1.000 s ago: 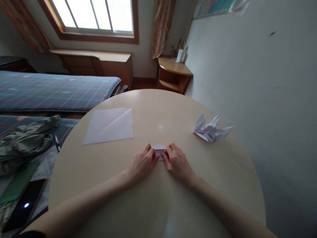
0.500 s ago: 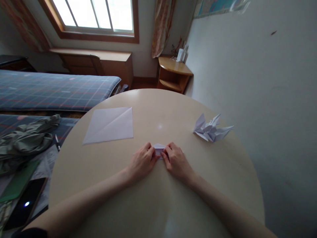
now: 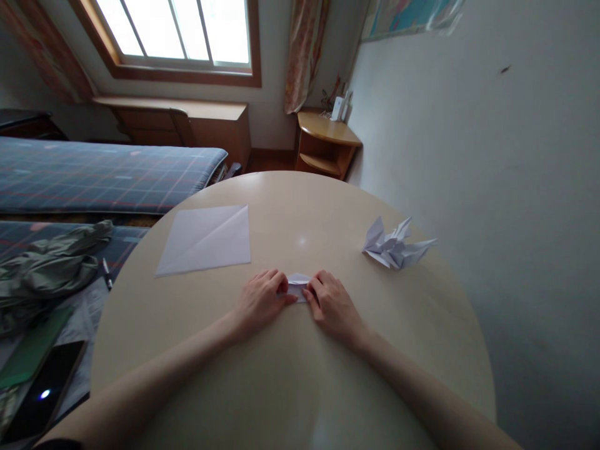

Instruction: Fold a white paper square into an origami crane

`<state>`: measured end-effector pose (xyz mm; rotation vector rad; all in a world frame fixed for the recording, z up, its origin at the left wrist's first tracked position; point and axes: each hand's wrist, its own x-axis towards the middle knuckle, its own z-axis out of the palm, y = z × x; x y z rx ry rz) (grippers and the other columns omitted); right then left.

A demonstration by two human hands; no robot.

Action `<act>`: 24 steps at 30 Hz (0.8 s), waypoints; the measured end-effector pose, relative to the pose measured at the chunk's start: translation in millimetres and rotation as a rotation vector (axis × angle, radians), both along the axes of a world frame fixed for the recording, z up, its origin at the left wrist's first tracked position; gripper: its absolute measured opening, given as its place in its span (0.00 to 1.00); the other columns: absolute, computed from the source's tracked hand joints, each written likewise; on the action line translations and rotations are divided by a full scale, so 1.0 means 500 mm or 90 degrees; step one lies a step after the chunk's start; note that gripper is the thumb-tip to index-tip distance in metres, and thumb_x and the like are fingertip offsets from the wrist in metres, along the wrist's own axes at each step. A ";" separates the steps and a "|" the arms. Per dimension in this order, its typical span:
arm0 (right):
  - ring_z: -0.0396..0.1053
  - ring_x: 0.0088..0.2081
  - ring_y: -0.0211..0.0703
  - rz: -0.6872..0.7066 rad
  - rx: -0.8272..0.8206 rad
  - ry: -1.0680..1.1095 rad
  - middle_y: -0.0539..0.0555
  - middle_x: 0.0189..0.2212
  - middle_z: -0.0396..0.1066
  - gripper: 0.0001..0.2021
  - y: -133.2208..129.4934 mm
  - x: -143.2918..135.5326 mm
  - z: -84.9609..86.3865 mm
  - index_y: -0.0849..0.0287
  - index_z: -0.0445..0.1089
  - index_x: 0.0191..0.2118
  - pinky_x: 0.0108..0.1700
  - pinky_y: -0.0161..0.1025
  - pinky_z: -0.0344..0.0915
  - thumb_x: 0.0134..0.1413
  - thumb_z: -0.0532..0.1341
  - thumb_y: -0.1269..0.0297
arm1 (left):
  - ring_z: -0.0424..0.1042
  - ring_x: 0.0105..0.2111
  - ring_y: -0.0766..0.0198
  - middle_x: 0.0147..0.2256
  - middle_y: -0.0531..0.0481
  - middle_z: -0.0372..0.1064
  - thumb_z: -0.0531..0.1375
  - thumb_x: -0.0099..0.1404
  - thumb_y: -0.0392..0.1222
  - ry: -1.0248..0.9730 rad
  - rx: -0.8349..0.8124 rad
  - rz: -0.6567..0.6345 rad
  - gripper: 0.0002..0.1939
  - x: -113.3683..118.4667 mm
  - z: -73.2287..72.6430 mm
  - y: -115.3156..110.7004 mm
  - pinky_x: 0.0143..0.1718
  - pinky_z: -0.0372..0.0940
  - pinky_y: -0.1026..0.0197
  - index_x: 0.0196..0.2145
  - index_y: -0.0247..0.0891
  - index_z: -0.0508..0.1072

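Observation:
A small piece of folded white paper [image 3: 298, 286] lies near the middle of the round table [image 3: 300, 375], between my two hands. My left hand [image 3: 263, 296] grips its left side, thumb in front and fingers curled behind. On the right side, my right hand [image 3: 332, 306] pinches the paper with its thumb and bent fingers. Both hands rest low against the tabletop and cover the paper's ends, so only its centre shows, with a raised flap along the top.
Square white sheets [image 3: 206, 240] with a diagonal crease lie at the table's left. Folded paper cranes [image 3: 397, 245] sit at the right, near the wall. Beyond the left edge are a phone [image 3: 44, 390], a pen [image 3: 107, 274] and a crumpled grey-green cloth [image 3: 56, 259] on a bed.
My left hand has shifted slightly left along the paper, and more of the paper's centre shows. My right hand stays nearly in place. The whole view has tilted a little.

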<state>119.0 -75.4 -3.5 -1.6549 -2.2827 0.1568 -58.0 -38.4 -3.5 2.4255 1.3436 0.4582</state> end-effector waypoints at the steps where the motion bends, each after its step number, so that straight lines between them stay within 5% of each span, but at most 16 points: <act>1: 0.62 0.37 0.45 0.001 0.000 0.001 0.57 0.34 0.64 0.05 0.000 0.000 0.000 0.61 0.65 0.34 0.41 0.40 0.59 0.57 0.53 0.69 | 0.67 0.33 0.61 0.31 0.52 0.68 0.61 0.58 0.46 -0.005 -0.006 -0.005 0.09 -0.003 -0.001 0.003 0.34 0.60 0.62 0.29 0.39 0.67; 8: 0.61 0.36 0.46 0.004 0.015 0.013 0.57 0.34 0.64 0.04 0.000 0.002 0.000 0.60 0.64 0.33 0.39 0.41 0.58 0.57 0.53 0.68 | 0.67 0.32 0.63 0.34 0.52 0.67 0.60 0.59 0.42 -0.013 -0.003 -0.074 0.08 -0.023 0.001 0.014 0.34 0.62 0.62 0.36 0.39 0.66; 15: 0.62 0.37 0.46 -0.035 -0.011 0.047 0.55 0.33 0.65 0.02 0.002 0.037 0.001 0.58 0.63 0.32 0.39 0.41 0.57 0.54 0.58 0.67 | 0.64 0.43 0.59 0.42 0.48 0.64 0.63 0.57 0.41 -0.050 0.056 -0.111 0.17 -0.028 -0.008 0.015 0.46 0.60 0.55 0.44 0.40 0.63; 24: 0.62 0.37 0.45 -0.038 -0.094 0.078 0.53 0.33 0.65 0.05 0.021 0.089 0.000 0.58 0.65 0.32 0.40 0.42 0.54 0.49 0.62 0.67 | 0.66 0.45 0.61 0.44 0.47 0.69 0.56 0.65 0.40 -0.065 0.106 -0.218 0.13 -0.030 -0.010 0.011 0.49 0.60 0.57 0.47 0.39 0.65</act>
